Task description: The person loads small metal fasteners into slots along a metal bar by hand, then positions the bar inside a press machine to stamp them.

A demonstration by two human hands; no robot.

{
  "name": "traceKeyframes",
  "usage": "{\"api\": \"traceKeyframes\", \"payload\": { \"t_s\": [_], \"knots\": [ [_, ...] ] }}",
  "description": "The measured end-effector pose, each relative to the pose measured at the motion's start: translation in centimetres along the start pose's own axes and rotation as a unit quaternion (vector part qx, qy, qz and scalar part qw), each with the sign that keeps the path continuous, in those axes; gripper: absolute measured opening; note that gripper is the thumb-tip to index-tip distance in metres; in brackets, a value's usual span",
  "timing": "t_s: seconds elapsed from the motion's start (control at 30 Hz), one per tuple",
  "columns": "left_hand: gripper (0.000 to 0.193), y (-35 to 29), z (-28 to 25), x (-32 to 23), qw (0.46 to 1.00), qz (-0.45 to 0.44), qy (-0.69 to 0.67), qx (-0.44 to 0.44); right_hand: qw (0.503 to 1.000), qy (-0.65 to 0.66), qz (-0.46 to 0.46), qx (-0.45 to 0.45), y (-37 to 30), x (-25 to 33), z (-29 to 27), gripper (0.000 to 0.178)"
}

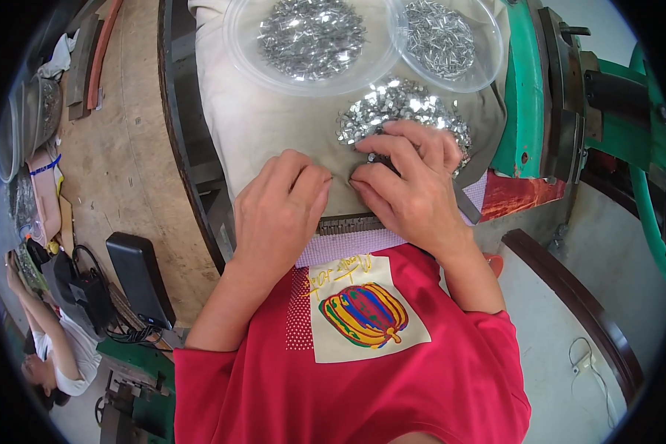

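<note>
My left hand (283,201) is closed, thumb and forefinger pinched together above the beige cloth (237,118). Whatever sits between those fingertips is too small to make out. Facing it, my right hand (413,177) has its thumb and forefinger pressed together, and its other fingers curl over a loose pile of small shiny metal pieces (388,103). What the right fingertips hold is hidden. Just below both hands lies a narrow dark metal strip (348,224) with a row of small parts along it, on a pale checked cloth (362,243).
Behind the pile stand a large clear plastic bowl (237,55) of small metal pieces and a smaller clear bowl (496,66) of thin metal pins. Green machinery (524,96) rises at right. A wooden table (126,148) with a black box (140,277) is at left. Another person (78,355) sits beyond.
</note>
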State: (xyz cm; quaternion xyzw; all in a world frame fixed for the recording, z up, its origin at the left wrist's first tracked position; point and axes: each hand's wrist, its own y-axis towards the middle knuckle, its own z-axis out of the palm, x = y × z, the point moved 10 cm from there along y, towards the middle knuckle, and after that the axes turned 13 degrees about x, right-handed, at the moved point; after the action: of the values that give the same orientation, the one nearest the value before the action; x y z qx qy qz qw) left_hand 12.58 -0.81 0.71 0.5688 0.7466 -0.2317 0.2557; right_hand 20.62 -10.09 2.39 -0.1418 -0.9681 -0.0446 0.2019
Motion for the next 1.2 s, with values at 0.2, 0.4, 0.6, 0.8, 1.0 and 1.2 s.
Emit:
{"api": "traceKeyframes", "payload": {
  "t_s": [0.2,0.4,0.6,0.8,1.0,1.2],
  "knots": [
    [0.015,-1.3,-0.4,-1.2,0.998,0.048,-0.036,0.020,0.999,0.007,0.006,-0.037,-3.1,0.4,-1.4,0.019],
    [0.018,-2.7,1.1,-2.6,0.992,0.092,-0.056,0.067,0.998,0.040,0.040,-0.008,-5.5,0.3,0.0,0.018],
    [0.019,-3.0,1.5,-2.5,0.993,0.077,-0.062,0.064,0.997,0.021,0.052,-0.044,-3.7,-1.1,-1.0,0.020],
    [0.021,-3.2,1.8,-2.3,0.993,0.070,-0.080,0.056,0.998,-0.042,0.031,-0.023,-1.4,-0.8,-1.0,0.019],
    [0.024,-3.1,1.8,-2.1,0.992,0.065,-0.084,0.063,0.999,-0.035,0.000,-0.025,-1.3,0.1,-0.5,0.017],
    [0.018,-3.1,1.9,-2.1,0.993,0.069,-0.071,0.060,1.000,-0.007,0.012,-0.007,-1.7,-0.4,-0.6,0.016]
  ]
}}
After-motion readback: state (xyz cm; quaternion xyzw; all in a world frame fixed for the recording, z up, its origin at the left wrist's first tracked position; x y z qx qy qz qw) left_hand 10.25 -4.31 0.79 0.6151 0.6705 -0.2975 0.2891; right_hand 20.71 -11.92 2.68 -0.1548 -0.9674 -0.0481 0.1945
